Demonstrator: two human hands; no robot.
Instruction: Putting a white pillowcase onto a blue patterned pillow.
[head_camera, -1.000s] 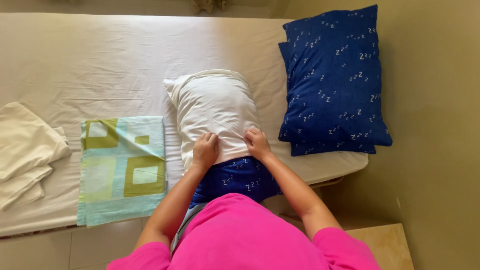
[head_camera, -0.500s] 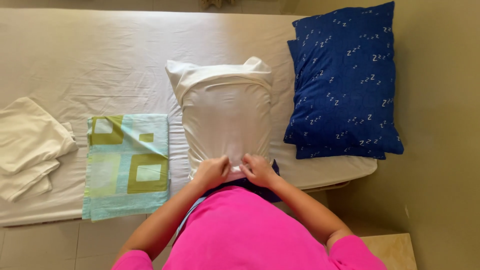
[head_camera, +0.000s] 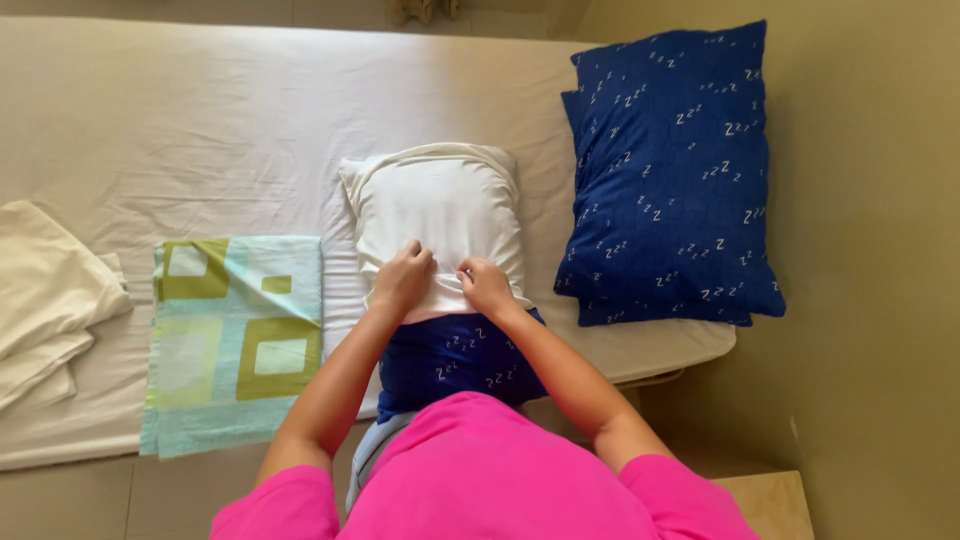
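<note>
Both your hands, left and right, pinch shut on the near hem of the white cover, half over the blue pillow at the bed's near edge. Soft, light cloth likely bunches, so hold the hem corners. Beside it, another blue pillow.

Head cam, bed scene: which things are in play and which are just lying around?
In play: left hand, right hand, white pillowcase, blue pillow inside it.
Lying around: blue pillows, checked cloth, cream cloths.
</note>
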